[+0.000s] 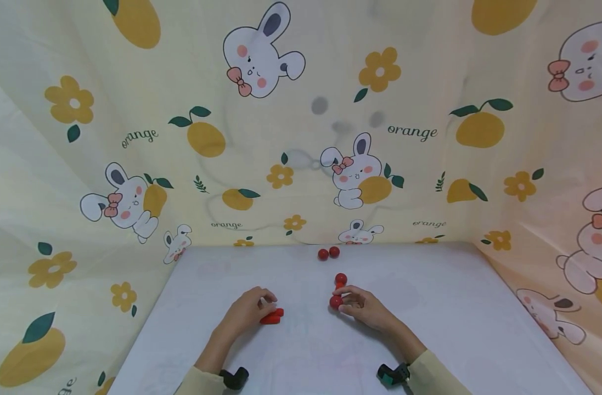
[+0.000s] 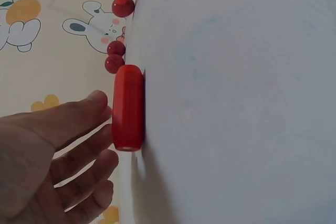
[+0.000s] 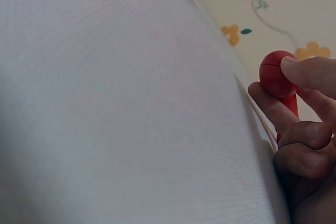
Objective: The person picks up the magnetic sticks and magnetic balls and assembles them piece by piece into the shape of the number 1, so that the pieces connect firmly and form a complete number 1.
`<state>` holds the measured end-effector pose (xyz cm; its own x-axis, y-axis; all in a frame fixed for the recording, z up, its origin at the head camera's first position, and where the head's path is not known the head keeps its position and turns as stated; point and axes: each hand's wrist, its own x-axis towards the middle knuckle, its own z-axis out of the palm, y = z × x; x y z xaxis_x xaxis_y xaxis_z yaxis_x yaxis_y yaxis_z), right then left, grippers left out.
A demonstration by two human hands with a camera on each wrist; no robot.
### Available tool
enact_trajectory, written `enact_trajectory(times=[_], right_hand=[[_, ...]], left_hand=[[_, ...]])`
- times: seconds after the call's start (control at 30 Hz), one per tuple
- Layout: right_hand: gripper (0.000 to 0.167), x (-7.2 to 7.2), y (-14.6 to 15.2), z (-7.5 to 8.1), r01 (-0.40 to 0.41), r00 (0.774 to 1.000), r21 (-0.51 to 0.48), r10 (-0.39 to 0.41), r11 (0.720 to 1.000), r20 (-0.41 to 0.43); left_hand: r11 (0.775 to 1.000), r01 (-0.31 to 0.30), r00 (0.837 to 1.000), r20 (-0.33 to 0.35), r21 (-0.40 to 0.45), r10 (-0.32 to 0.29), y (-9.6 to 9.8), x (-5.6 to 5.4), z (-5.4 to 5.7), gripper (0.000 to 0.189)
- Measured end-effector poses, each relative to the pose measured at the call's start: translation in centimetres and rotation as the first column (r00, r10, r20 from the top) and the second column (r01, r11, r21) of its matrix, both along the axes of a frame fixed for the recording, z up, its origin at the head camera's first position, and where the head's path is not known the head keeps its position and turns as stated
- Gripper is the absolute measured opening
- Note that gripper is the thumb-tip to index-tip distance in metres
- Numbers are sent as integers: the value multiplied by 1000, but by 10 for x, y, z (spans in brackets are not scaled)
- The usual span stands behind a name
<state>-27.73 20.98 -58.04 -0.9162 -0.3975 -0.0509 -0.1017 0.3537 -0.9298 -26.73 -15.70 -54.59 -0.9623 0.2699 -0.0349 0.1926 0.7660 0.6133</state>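
My right hand (image 1: 367, 310) pinches a red ball (image 1: 336, 302) between thumb and fingers. A short red rod (image 1: 339, 286) joins that ball to a second red ball (image 1: 341, 278), like a small dumbbell. The right wrist view shows the thumb on the held ball (image 3: 276, 74), with part of the rod behind the fingers. On the left, my left hand (image 1: 248, 310) is beside red rods (image 1: 271, 320) lying together on the table. Seen from the left wrist, its fingers are loosely bent beside a red rod (image 2: 128, 108), not wrapped round it.
Two loose red balls (image 1: 322, 254) (image 1: 334, 252) sit side by side near the back edge of the white table (image 1: 301, 356). A printed curtain (image 1: 281, 126) with rabbits and oranges hangs behind the table and along both sides.
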Motion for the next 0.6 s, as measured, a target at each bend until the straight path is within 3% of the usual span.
enact_trajectory(times=[0.27, 0.6], right_hand=[[41, -1, 1, -3, 0, 1000, -5, 0, 1000, 0], [42, -2, 0, -4, 9, 1000, -17, -9, 1000, 13]], left_hand=[[999, 36, 999, -37, -26, -37, -6, -1, -8, 12], [998, 51, 998, -20, -21, -52, -9, -2, -10, 13]])
